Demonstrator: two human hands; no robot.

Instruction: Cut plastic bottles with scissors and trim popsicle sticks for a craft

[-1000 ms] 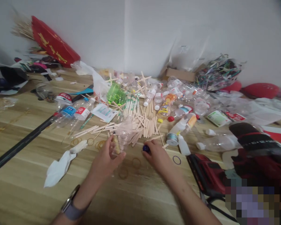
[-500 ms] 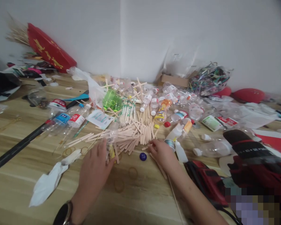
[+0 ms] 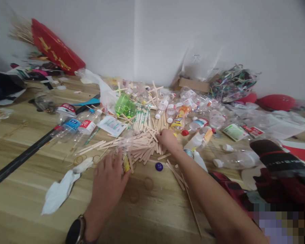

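My left hand [image 3: 108, 181] is curled round a clear plastic bottle [image 3: 127, 142] lying on the table, its thumb on the right side. A yellow piece [image 3: 126, 164] and a wooden craft stick [image 3: 131, 163] show beside that thumb. Over the pile of flat craft sticks [image 3: 142, 149], my right hand [image 3: 167, 140] has its fingertips pressed together among the sticks; whatever is between them is hidden. A purple cap [image 3: 159, 166] sits on the table between my hands. Several loose sticks [image 3: 176, 174] lie under my right forearm.
Plastic bottles [image 3: 87, 126] lie at left, near a black bar [image 3: 22, 159] and crumpled white tissue [image 3: 58, 195]. More bottles [image 3: 237, 158] spread to the right. A green plastic piece [image 3: 124, 105] and a cardboard box [image 3: 194, 84] stand farther back. A red-and-black tool [image 3: 277, 169] is at right.
My right hand has moved forward from the pile's near right edge onto the sticks, uncovering loose sticks there. My left hand stays on the bottle. The view has shifted slightly.
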